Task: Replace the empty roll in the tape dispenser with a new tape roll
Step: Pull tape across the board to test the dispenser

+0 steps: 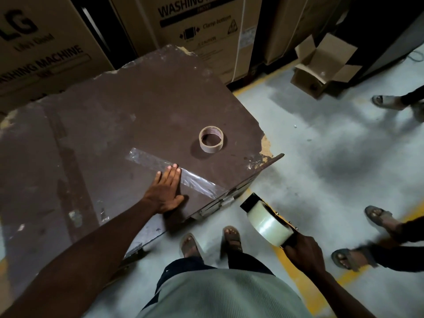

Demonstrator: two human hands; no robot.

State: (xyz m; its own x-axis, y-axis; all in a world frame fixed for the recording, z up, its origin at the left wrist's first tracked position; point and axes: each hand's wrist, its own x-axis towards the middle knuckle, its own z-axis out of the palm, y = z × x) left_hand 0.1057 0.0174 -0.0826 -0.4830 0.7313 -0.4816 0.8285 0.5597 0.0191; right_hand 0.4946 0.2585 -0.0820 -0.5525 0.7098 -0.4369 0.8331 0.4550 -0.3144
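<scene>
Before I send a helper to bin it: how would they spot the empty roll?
On the brown table, just beyond the clear tape strip, a bare cardboard ring lies flat. Unlike the full, glossy roll in the dispenser, it's dull tan and hollow.

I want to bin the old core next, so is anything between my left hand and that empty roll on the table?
Nothing visible. Your left hand lies flat on the clear tape strip; only bare table separates it from the empty roll.

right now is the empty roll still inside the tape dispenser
No, the empty roll lies on the table, while the tape dispenser carries a full roll.
</scene>
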